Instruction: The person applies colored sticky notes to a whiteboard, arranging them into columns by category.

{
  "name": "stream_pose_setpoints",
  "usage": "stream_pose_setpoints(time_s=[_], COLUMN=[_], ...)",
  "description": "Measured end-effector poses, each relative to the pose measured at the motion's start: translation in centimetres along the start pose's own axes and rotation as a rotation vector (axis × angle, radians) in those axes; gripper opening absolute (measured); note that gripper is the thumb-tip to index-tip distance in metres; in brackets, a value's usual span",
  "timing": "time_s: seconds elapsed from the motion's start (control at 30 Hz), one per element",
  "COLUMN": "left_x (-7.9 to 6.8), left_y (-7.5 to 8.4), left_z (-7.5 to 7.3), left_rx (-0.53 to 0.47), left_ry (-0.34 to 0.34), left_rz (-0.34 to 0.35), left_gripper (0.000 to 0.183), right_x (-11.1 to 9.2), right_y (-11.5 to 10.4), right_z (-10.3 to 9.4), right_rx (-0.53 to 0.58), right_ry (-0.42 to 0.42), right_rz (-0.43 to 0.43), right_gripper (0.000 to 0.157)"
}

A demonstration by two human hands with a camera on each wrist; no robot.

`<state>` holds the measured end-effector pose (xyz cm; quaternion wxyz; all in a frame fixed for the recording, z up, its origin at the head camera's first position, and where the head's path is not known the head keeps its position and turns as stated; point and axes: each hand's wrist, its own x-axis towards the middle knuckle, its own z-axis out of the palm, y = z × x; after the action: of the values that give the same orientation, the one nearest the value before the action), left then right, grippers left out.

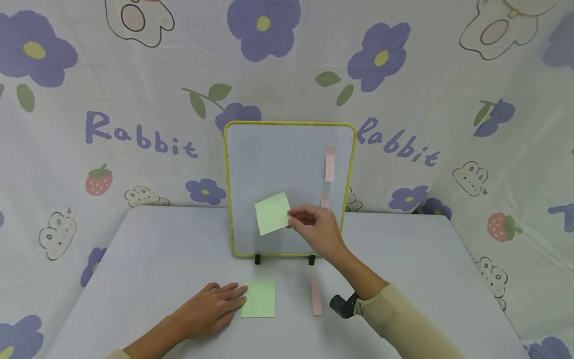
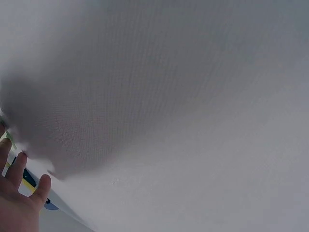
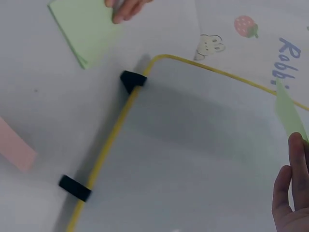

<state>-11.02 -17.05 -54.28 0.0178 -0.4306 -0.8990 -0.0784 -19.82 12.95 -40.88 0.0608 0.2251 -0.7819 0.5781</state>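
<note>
Before a smooth, yellow-rimmed whiteboard (image 1: 282, 159), the right hand (image 1: 317, 228) is pinching a square green note (image 1: 272, 214), perhaps clear of the surface, and partly blocking a pink strip (image 1: 325, 200); the left hand (image 1: 208, 309), fingers loose, is touching a green pad (image 1: 260, 300).

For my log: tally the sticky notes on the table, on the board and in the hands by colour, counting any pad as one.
Green: 2 (held note in the right hand, pad at the left hand)
Pink: 3 (upper strip and partly hidden lower strip on the whiteboard, table strip)
Total: 5
</note>
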Motion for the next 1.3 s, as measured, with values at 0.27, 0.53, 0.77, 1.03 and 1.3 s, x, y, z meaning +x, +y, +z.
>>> stream_pose_setpoints(time_s=[0.27, 0.53, 0.77, 1.03, 1.3], left_x=[0.4, 0.5, 0.5, 0.7, 0.7], left_y=[0.0, -0.4, -0.6, -0.4, -0.4], left_z=[-0.5, -0.2, -0.1, -0.5, -0.6], left_rx=[-0.025, -0.063, -0.114, -0.111, -0.093], left_ry=[0.008, -0.047, -0.080, -0.057, -0.069], left_rz=[0.008, -0.016, -0.055, -0.046, -0.052], left_gripper=[0.034, 0.036, 0.040, 0.040, 0.040], right_x=[2.2, 4.0, 5.2, 6.0, 6.4], right_y=[-1.9, -3.2, -3.3, -2.8, -2.2], right_z=[-1.5, -3.1, -3.5, -3.2, -2.7], right_rx=[0.052, 0.108, 0.109, 0.153, 0.170], right_ry=[0.080, 0.172, 0.220, 0.264, 0.284], right_rz=[-0.064, -0.053, -0.052, 0.008, 0.039], right_gripper=[0.016, 0.016, 0.017, 0.021, 0.018])
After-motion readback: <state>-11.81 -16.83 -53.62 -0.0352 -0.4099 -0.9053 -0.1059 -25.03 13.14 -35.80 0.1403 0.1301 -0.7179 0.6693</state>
